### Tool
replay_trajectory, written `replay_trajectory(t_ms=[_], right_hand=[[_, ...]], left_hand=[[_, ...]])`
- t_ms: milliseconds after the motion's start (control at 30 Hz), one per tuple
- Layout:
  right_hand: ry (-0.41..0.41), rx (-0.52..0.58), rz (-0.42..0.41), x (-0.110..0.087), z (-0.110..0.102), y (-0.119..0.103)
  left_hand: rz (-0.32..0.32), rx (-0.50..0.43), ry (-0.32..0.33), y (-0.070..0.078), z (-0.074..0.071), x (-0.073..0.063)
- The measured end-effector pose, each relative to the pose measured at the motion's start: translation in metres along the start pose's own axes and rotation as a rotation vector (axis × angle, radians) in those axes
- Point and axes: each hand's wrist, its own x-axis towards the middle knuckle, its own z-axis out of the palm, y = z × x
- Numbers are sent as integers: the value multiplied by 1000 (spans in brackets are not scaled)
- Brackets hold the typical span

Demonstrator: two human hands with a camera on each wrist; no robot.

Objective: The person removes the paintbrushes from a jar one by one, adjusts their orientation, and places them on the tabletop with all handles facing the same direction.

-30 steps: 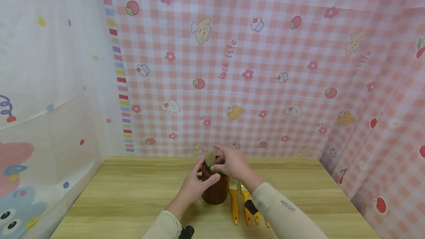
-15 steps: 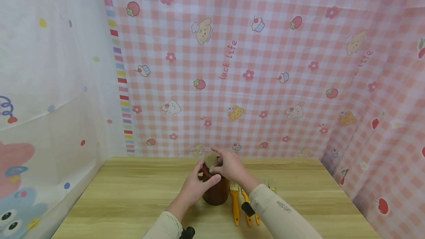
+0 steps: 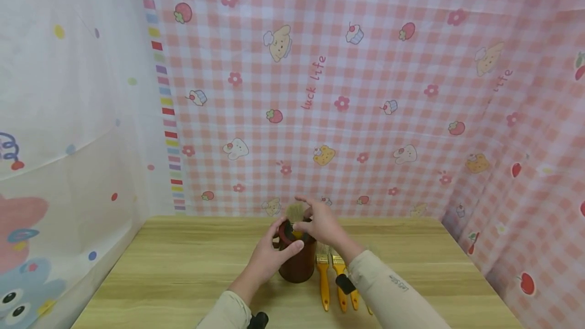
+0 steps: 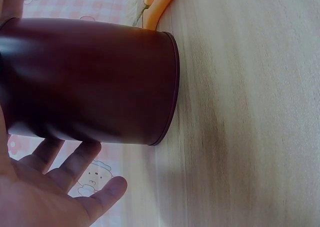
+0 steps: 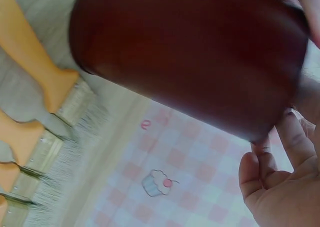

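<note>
A dark reddish-brown cylindrical container (image 3: 296, 267) stands upright on the table. My left hand (image 3: 269, 254) holds it near the rim, thumb in front; the left wrist view shows that hand (image 4: 60, 189) beside the container wall (image 4: 95, 82). At the mouth my right hand (image 3: 323, 226) pinches a paintbrush (image 3: 295, 212), pale bristles upward, its lower part down in the container. In the right wrist view the container (image 5: 190, 52) hides the brush, and the right hand's fingers (image 5: 295, 137) bend at its rim. The inside of the container is mostly hidden.
Several yellow-handled paintbrushes (image 3: 324, 286) lie side by side right of the container, bristles pointing away from me, partly under my right forearm. The wooden table (image 3: 183, 268) ends at a pink checked curtain (image 3: 365, 131) behind; more patterned cloth hangs at both sides.
The paintbrush in my right hand first turned broader toward the view and sank a little, then rose and shifted slightly right. My left hand and the container have stayed in place.
</note>
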Motion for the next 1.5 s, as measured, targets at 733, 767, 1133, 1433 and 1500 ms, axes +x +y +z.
replay_trajectory(t_ms=[733, 767, 1133, 1433, 1500], right_hand=[[271, 565, 98, -6, -97, 21], [272, 568, 104, -9, -102, 25], [268, 583, 184, -38, -133, 65], [239, 535, 267, -56, -146, 104], [231, 525, 277, -61, -149, 113]], left_hand=[[-8, -4, 29, 0, 1, -3], [-8, -4, 27, 0, 1, -3], [-1, -1, 15, -1, 0, -2], [4, 4, 12, 0, 1, -2], [5, 3, 12, 1, 2, -2]])
